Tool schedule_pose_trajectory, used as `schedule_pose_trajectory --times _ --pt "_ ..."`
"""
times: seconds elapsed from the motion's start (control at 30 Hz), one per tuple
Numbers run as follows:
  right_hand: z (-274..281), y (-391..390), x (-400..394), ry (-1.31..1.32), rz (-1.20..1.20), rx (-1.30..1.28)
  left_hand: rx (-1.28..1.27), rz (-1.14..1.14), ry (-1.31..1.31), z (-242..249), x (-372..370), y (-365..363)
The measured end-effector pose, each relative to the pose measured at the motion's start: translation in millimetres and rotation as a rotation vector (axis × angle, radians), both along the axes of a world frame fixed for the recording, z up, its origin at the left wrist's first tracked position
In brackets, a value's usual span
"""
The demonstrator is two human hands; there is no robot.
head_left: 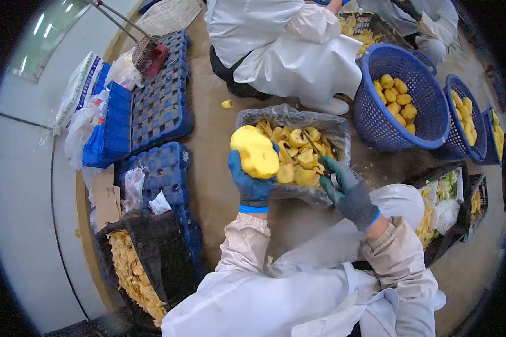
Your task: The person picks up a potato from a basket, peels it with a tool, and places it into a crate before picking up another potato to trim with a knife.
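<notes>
Peeled fruit [255, 151]: large, bright yellow, lumpy and fully skinned, with a smooth wet-looking surface; it is held up just left of the lined crate, above the floor.
Lined crate [291, 117]: a plastic-lined box on the floor straight ahead, heaped with cut yellow pieces of the same fruit.
Knife [319, 157]: a thin dark blade slanting up over the cut pieces, its handle buried in the right fist.
Floor [208, 168]: brown, damp and smeared, with one small yellow scrap lying near the far person.
Left side: blue plastic crates [162, 98] stacked flat, white bags beside them, and a dark bin of pale peelings [130, 275] close by.
Right side: round blue baskets [399, 98] holding whole peeled fruit, with dark trays of trimmings nearer.
Other person [281, 45]: in white overalls, crouched beyond the lined crate.
Left hand [253, 182]: blue glove, raised palm up, fingers wrapped around the underside of the peeled fruit and gripping it.
Right hand [348, 194]: grey-green glove, lowered over the crate's near edge, closed tight about the knife handle.
</notes>
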State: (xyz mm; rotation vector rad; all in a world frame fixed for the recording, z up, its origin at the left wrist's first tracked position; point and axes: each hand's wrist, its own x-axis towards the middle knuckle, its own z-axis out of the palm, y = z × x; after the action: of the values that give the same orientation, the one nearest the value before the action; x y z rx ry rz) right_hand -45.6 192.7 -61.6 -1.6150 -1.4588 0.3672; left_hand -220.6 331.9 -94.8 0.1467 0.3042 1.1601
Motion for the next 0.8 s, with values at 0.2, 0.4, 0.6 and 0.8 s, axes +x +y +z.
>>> schedule_pose_trajectory --times 0.2,0.4,0.6,0.8 --pt "31.9 -11.1 -12.0 -0.407 0.236 -0.139 -0.061 -0.099 -0.17 11.2 5.2 -6.3" --pt "32.6 -13.4 -17.5 -0.58 0.298 -0.176 -0.168 -0.198 -0.27 12.5 6.7 -10.2" --pt "28.2 -13.7 -14.6 -0.603 0.284 -0.235 -0.018 -0.12 -0.096 23.9 11.2 -17.0" --pt "21.1 -17.3 -16.0 -0.628 0.193 -0.202 0.099 0.033 0.178 9.2 14.5 -18.6"
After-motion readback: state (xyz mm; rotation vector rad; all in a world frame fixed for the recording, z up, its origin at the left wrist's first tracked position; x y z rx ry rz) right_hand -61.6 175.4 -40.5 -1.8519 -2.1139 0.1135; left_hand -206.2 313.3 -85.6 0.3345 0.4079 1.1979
